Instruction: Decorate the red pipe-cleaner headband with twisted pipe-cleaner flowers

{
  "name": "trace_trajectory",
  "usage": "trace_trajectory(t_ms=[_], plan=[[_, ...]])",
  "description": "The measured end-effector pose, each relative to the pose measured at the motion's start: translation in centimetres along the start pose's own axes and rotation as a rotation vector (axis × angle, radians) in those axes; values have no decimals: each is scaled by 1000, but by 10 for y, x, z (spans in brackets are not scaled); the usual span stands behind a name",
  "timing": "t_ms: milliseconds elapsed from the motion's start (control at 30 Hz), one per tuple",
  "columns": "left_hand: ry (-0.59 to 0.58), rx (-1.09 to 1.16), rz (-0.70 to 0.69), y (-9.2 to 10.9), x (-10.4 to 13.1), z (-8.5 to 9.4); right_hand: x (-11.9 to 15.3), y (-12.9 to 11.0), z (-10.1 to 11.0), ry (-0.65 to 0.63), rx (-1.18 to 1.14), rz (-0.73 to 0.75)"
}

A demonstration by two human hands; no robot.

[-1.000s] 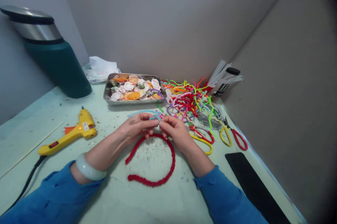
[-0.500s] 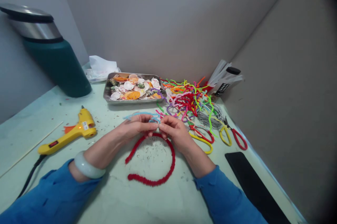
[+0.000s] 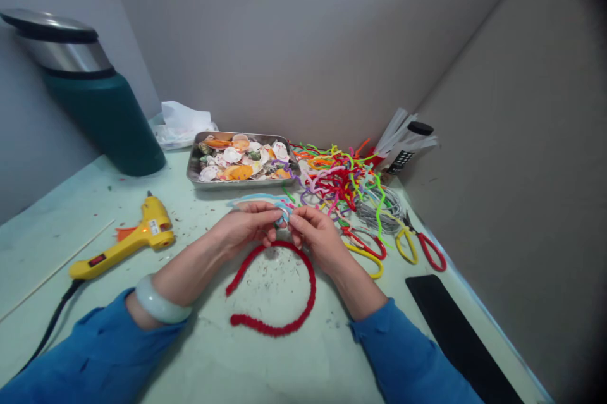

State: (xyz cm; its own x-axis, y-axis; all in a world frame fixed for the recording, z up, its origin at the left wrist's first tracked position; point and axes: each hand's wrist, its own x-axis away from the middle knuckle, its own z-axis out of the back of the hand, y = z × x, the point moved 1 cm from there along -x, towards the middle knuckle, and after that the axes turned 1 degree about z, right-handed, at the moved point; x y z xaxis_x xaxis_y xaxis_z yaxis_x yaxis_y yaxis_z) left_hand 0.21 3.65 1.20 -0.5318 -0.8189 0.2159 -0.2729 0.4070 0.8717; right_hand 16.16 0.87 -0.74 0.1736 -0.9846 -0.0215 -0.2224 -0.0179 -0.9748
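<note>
We find both hands, left (image 3: 243, 227) and right (image 3: 318, 234), pinching the light-blue pipe cleaner (image 3: 283, 207) between fingertips, presumably for fine control, above the far edge of the red hoop (image 3: 312, 284), which lies within easy reach.

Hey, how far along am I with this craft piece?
Looks done: the red fuzzy band, covered along its visible length. In hand: a light blue strand, in the grip of your left hand and right hand. Seemingly left: the strand's loose tail. I can't tell the final design.
</note>
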Motion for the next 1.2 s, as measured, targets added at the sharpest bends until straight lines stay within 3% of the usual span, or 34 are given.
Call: trace_trajectory(t_ms=[167,300,400,633,933,1200], plan=[[-13,-51,16,-3,6,-2,0,2,-1,3,-10,-15],[23,-135,-125,6,42,-9,0,3,-2,22,32,-16],[32,-155,-127,14,61,-16,0,1,-2,35,50,0],[90,-217,-36,7,34,-21,0,-2,0,15,59,4],[89,-340,-60,18,72,-14,2,-3,-2,-51,116,26],[121,-322,-3,20,51,-26,1,-5,-2,-25,96,-8]])
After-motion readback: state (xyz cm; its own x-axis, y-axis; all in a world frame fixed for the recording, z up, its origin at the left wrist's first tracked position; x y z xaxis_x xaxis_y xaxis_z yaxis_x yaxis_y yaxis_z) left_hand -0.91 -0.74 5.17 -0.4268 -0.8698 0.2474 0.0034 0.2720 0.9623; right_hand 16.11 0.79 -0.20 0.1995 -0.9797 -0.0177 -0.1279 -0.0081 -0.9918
